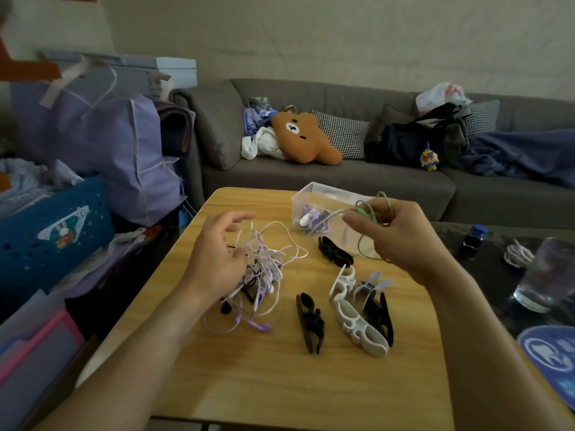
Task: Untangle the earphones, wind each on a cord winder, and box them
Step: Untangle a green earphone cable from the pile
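Green thin earphone cord (pixel 371 213) pinched in right hand (pixel 395 234), at 1 o'clock | left hand (pixel 214 256) loosely curled on white-purple-black cord tangle (pixel 264 269) | clear plastic box (pixel 314 197) holds perhaps one wound set | black and white winders (pixel 357 318) unused at 5 o'clock.

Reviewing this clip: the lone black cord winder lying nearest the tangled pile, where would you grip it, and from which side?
Grip the black cord winder across its narrow middle, coming straight down from above. It lies flat on the table, long axis running away from the person, with bare wood on both long sides, so thumb and finger likely fit there. The tangle lies to its left, the white winder to its right.
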